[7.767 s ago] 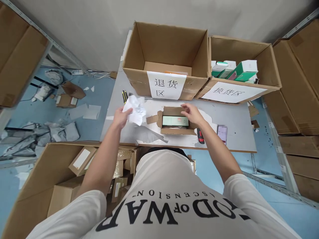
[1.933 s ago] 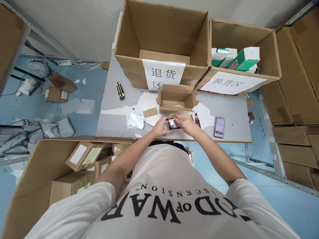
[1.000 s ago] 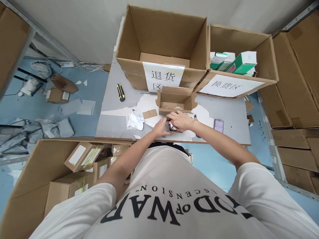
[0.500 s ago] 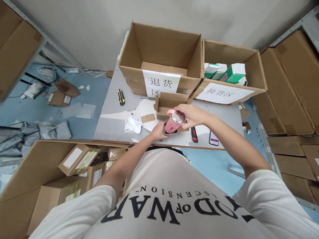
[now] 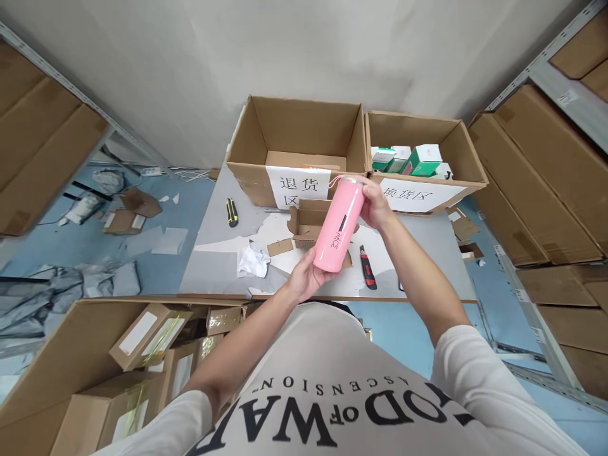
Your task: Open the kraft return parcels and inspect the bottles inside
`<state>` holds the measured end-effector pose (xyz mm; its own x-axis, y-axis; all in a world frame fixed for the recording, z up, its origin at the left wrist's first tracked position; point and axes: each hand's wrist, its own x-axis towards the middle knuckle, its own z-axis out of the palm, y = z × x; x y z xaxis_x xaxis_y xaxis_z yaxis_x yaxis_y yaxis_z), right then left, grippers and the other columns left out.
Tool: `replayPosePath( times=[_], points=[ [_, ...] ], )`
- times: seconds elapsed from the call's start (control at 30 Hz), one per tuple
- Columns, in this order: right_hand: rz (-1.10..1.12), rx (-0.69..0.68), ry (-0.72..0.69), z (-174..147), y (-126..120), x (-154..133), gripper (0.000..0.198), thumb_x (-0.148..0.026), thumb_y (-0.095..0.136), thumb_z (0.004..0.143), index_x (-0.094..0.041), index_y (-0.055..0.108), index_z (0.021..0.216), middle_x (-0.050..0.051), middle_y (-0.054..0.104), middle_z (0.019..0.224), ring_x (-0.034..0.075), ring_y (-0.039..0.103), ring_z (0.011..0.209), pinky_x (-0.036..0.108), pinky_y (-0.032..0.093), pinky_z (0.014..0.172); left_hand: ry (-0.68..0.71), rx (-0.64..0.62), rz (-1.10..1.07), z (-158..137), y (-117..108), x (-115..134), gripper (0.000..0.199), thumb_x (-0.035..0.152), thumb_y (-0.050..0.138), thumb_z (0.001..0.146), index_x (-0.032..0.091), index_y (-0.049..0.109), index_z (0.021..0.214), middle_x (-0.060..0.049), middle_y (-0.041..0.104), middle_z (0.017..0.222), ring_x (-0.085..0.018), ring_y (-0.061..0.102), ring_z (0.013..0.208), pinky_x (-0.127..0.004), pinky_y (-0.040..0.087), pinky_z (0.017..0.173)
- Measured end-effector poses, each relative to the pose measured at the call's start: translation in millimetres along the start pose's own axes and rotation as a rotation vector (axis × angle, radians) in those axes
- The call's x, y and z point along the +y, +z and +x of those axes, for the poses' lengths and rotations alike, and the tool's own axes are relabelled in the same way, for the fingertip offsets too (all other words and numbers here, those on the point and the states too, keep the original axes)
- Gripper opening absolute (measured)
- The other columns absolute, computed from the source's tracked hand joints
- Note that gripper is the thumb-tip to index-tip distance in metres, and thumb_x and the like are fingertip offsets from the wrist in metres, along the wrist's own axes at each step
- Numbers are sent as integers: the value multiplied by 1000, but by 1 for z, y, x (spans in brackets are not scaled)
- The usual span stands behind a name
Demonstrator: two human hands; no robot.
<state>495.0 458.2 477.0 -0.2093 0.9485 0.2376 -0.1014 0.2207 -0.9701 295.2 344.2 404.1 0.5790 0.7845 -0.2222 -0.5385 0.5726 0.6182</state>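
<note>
A pink bottle point(image 5: 341, 221) with a carry loop and dark lettering on its side is tilted in the air above the table. My right hand point(image 5: 375, 201) grips it near the silver-rimmed top. At the bottle's base, my left hand point(image 5: 310, 276) supports it with curled fingers. Behind and below the bottle, an opened small cardboard box point(image 5: 306, 225) rests on the table, partly hidden by it. To the right of the bottle lies a red and black box cutter point(image 5: 367, 267). Left of the small box are a flat cardboard piece point(image 5: 280, 247) and crumpled white paper point(image 5: 253, 259).
Two large cartons with Chinese labels stand at the back: the left carton point(image 5: 247, 183) and the right carton point(image 5: 465, 172) with green-white boxes point(image 5: 425, 160). A yellow box cutter point(image 5: 232, 213) lies on the table point(image 5: 204, 253). A big carton of parcels point(image 5: 142, 335) stands at lower left.
The pink bottle has come up out of its packaging and is now held across both hands, its lettering showing. My left hand has shifted from the packaging to the bottle's base. The view has tilted upward.
</note>
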Motion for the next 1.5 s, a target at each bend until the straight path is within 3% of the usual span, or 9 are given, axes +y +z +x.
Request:
replayPosePath(
  times=[0.3, 0.5, 0.7, 0.87, 0.93, 1.03, 1.23, 1.4, 1.5],
  points=[
    [153, 88, 188, -18, 2, 36, 52, -66, 65, 68, -26, 56, 101, 2, 67, 102, 19, 62, 85, 30, 51, 67, -87, 121, -154, -5, -3, -15, 54, 49, 67, 78, 17, 58, 120, -11, 67, 116, -28, 66, 105, -43, 50, 95],
    [25, -90, 269, -10, -8, 7, 50, -65, 59, 80, -26, 63, 112, 4, 66, 112, 18, 62, 95, 34, 54, 78, 180, 278, 37, 3, 3, -21, 66, 34, 86, 59, 25, 56, 116, -7, 61, 123, -23, 61, 107, -36, 53, 87],
    [-86, -56, 382, 6, -11, -11, 46, -59, 70, 75, -21, 69, 100, 3, 68, 84, 15, 62, 72, 28, 54, 62, 323, 326, 125, 8, 7, -23, 78, 32, 92, 48, 26, 55, 116, -7, 57, 129, -25, 53, 121, -35, 48, 96],
    [100, 98, 344, 10, -15, 10, 46, -61, 70, 72, -23, 67, 97, 2, 68, 79, 16, 63, 72, 28, 53, 62, -15, 178, -199, 3, 13, -8, 72, 71, 61, 73, 17, 57, 120, -14, 61, 124, -26, 62, 111, -38, 51, 93],
    [160, 131, 334, 9, -15, 20, 49, -64, 70, 70, -24, 66, 99, 2, 69, 82, 18, 64, 77, 31, 55, 66, -176, 151, -296, 2, 14, -4, 74, 71, 47, 82, 9, 57, 121, -18, 65, 117, -25, 65, 105, -36, 51, 93],
    [221, 163, 323, 5, -15, 32, 51, -65, 70, 69, -25, 66, 101, 2, 70, 88, 19, 65, 83, 32, 55, 70, -239, 173, -363, 3, 13, -3, 63, 58, 44, 90, 6, 55, 124, -17, 69, 107, -24, 68, 100, -35, 51, 93],
    [251, 82, 358, -1, -15, 37, 57, -68, 67, 70, -25, 65, 108, 3, 71, 101, 21, 65, 93, 33, 54, 76, -153, 183, -316, 3, 6, -13, 49, 43, 63, 82, 12, 57, 120, -13, 68, 113, -25, 67, 104, -38, 50, 97],
    [93, -13, 363, -1, -21, 7, 72, -81, 40, 79, -27, 62, 119, 7, 70, 106, 25, 64, 100, 44, 54, 82, 6, 171, -135, 2, 0, -18, 51, 39, 80, 67, 17, 60, 108, -9, 69, 109, -27, 65, 107, -44, 48, 100],
    [-70, -40, 375, 0, -26, -15, 62, -77, 46, 80, -28, 64, 115, 5, 69, 97, 23, 65, 91, 41, 55, 79, 115, 251, -35, 4, -3, -20, 53, 36, 85, 60, 20, 59, 104, -5, 68, 103, -23, 65, 101, -42, 52, 93]
  ],
)
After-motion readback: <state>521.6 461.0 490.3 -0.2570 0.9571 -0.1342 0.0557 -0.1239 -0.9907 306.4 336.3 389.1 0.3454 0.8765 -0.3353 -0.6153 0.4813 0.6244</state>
